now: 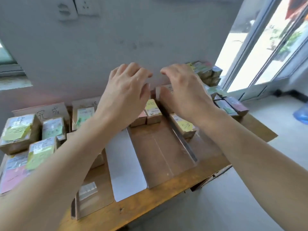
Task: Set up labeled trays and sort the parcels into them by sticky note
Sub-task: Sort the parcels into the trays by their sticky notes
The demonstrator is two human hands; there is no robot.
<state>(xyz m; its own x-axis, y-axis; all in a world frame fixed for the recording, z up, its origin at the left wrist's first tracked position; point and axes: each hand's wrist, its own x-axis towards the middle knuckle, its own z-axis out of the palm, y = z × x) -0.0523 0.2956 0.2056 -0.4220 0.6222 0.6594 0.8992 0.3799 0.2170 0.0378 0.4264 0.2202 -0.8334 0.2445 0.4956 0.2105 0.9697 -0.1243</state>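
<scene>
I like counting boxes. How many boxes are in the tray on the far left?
4 that I can see: a big one at the back left, one beside it, one in front, and a flat one nearest. The arm may hide more.

Grey wall (100,52) with socket (86,5); sunlit window (270,47) right; pale floor (233,197)

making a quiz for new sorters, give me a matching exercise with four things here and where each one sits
Things:
1. white sheet
2. parcel with big yellow-green note
3. stack of unsorted parcels
4. wall socket

Places:
A. far right, by the window
B. top of the wall
C. far left tray
D. table centre, between the forearms

Pairs: 1-D, 2-C, 3-A, 4-B
</scene>
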